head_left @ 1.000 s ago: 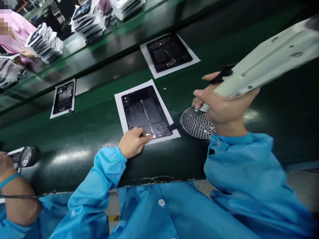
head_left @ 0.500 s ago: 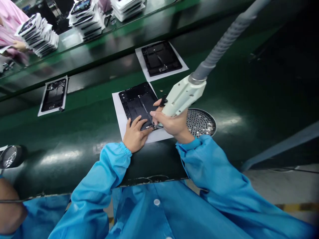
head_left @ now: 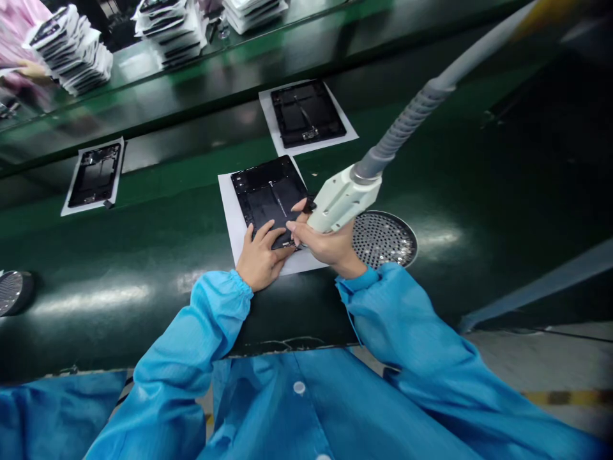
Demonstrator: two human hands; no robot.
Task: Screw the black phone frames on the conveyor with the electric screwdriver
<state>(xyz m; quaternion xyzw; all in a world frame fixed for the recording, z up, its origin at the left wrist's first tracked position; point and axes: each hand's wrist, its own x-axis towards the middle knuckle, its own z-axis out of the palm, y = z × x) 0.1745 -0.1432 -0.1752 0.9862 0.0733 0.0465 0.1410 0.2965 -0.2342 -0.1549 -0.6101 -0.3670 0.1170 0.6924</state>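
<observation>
An opened black tablet housing (head_left: 261, 198) lies on a white paper sheet (head_left: 230, 220) in front of me, with a thin light cable strip along its middle. My left hand (head_left: 262, 255) rests on the housing's near edge, fingers spread. My right hand (head_left: 332, 241) is wrapped round a pale green power screwdriver (head_left: 342, 199), held tilted, with a ribbed grey hose (head_left: 407, 131) leading up to the right. Its tip is hidden behind my fingers at the housing's near right corner. A round perforated dish (head_left: 385, 237) with small shiny pieces sits just right of my right wrist.
Two more opened tablet housings lie on paper, one at the back (head_left: 309, 114) and one at the left (head_left: 96, 174). Stacks of paper-layered parts (head_left: 71, 51) line the far shelf, beside a person in pink. Another round dish (head_left: 14, 292) stands at the left edge.
The screwdriver's upper end and hose have shifted left and down a little. My left hand stays nearly in place. A neighbour's bare arm has left view at the lower left.
</observation>
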